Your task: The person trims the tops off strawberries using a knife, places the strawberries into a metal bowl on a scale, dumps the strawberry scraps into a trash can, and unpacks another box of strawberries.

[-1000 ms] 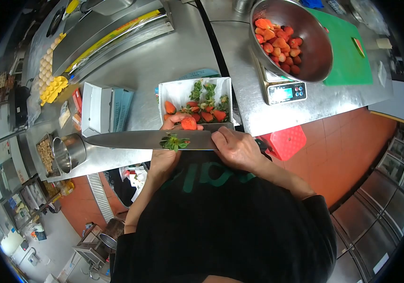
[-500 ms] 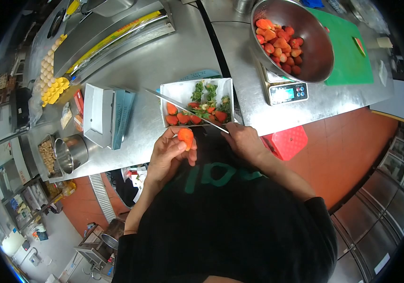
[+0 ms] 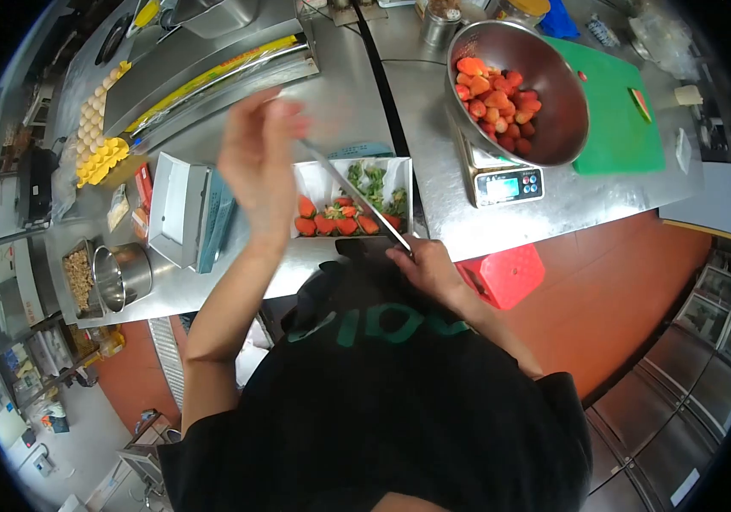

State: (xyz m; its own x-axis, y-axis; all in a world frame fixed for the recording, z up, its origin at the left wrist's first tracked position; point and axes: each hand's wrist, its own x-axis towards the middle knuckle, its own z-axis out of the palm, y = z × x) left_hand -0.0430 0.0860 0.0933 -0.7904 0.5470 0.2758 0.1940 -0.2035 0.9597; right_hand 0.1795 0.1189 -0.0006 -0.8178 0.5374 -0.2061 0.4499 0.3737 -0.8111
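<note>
Blurred by motion, my left hand (image 3: 259, 158) is raised over the steel counter, left of and above the white box; a red strawberry (image 3: 295, 119) shows at its fingertips. My right hand (image 3: 430, 266) is closed on a knife (image 3: 352, 189), whose blade slants up and left across the white box (image 3: 307, 177). Inside that box lie whole strawberries (image 3: 325, 224) along the near side and green leafy tops (image 3: 369, 181) behind them. A steel bowl (image 3: 563, 115) of hulled strawberries (image 3: 498, 102) rests on a digital scale (image 3: 509, 185).
A green cutting board (image 3: 621, 111) lies right of the bowl. An empty white box (image 3: 179, 213) stands on the left, near a steel pot (image 3: 131, 271) and a tray of nuts (image 3: 79, 277). Eggs (image 3: 92, 119) sit at the far left. A red stool (image 3: 510, 275) is below the counter.
The leafy top on the blade has gone. My left hand has moved up and away from my body with the strawberry. The knife has turned from level to slanting over the box.
</note>
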